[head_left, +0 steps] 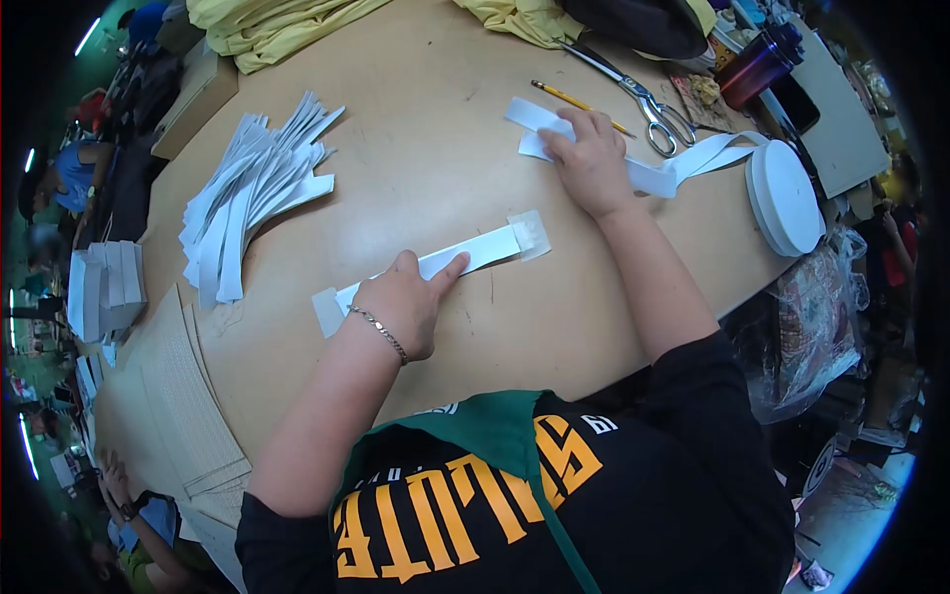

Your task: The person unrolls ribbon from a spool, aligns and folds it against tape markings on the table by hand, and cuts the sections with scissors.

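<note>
My left hand [404,302], with a chain bracelet at the wrist, rests on a narrow white strip [485,247] lying on the table. Thumb and forefinger are spread apart on it; the other fingers are partly hidden. Clear tape pieces [531,234] sit at the strip's two ends. Farther right, my right hand [594,166] is curled over a white fabric band [653,180], its fingertips bent down onto it. Pieces of the band stick out left of the fingers. The band runs right to a flat white roll [785,198] near the table's edge.
A pile of cut white strips [252,193] lies at the left. Scissors [648,104] and a yellow pencil [569,102] lie beyond my right hand. Yellow cloth [277,25], a dark tumbler [760,67] and cardboard sheets [183,396] are around. Other people sit at the far left.
</note>
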### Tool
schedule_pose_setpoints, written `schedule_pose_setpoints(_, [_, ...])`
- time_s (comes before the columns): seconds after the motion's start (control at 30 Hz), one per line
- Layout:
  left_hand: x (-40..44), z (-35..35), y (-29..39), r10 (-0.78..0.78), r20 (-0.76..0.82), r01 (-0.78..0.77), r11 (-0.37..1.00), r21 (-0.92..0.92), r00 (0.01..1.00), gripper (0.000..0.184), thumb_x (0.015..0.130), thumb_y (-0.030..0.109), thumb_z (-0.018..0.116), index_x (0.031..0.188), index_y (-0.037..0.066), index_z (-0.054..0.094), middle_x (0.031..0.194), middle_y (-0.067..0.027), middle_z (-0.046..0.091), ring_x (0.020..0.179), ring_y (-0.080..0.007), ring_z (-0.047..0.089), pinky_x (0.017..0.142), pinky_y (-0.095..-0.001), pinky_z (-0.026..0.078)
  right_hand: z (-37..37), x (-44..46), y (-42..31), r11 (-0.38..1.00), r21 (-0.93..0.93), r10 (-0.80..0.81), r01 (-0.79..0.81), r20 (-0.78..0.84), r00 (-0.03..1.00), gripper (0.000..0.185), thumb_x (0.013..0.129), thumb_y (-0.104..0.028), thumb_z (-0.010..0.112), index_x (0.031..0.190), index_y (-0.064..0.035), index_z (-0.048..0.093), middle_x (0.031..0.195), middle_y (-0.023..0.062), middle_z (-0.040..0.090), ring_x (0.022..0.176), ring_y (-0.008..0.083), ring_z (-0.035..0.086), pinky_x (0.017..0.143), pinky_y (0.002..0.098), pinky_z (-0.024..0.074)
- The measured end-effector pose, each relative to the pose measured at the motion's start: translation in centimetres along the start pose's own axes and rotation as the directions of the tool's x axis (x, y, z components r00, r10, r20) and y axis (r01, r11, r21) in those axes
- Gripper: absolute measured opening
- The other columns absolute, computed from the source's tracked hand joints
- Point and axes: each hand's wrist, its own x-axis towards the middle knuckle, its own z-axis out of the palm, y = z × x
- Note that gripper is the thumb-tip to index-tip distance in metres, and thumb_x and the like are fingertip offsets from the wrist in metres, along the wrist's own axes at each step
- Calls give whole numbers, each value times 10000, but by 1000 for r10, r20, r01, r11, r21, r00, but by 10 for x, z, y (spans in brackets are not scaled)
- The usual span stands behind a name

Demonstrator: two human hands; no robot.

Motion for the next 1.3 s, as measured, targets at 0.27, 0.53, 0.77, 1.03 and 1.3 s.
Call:
schedule_pose_setpoints(0.27, [-1, -1, -1, 6, -18, -6, 1000, 18, 1000, 901, 685, 133, 655, 1438, 303, 190, 1054, -213, 457, 806, -357, 612, 737, -389, 518, -47, -70, -86, 978, 210, -32, 1, 147, 989, 311, 723, -264, 673, 1022, -188, 635, 943, 36, 507, 921, 231, 468, 717, 372, 387])
schedule_pose_setpoints(0.53, [0, -1, 0, 6, -30, -6, 1000, 19, 1000, 892, 675, 149, 670, 1424, 309, 214, 1050, -215, 463, 797, -362, 613, 734, -388, 520, -46, -80, -90, 986, 128, 67, -105, 273, 960, 415, 782, -358, 615, 1166, -205, 582, 948, 42, 470, 908, 223, 442, 720, 368, 380])
schedule_pose_setpoints(0.77, [0, -2, 2, -17, -5, 17, 1000, 21, 1000, 904, 674, 153, 673, 1428, 313, 200, 1050, -216, 464, 785, -364, 618, 728, -396, 524, -51, -74, -90, 990, 93, 69, -109, 359, 931, 409, 814, -366, 583, 1192, -211, 564, 969, 57, 470, 920, 235, 439, 708, 379, 392])
schedule_pose_setpoints(1.03, [-1, -1, 1, -15, -20, 15, 1000, 15, 1000, 895, 686, 160, 670, 1430, 320, 197, 1073, -216, 458, 800, -363, 619, 725, -402, 523, -57, -63, -88, 987, 98, 73, -127, 433, 899, 400, 818, -365, 580, 1181, -199, 568, 981, 79, 485, 925, 255, 452, 731, 404, 414])
schedule_pose_setpoints(1.3, [-6, 10, 4, -54, -124, 43, 996, -84, 991, 784, 747, 144, 623, 1422, 314, 263, 1122, -196, 460, 921, -321, 607, 759, -396, 505, -50, -34, -90, 978, 202, -111, 57, 264, 958, 286, 764, -211, 658, 1039, -141, 635, 1121, 58, 544, 1038, 266, 481, 802, 427, 432])
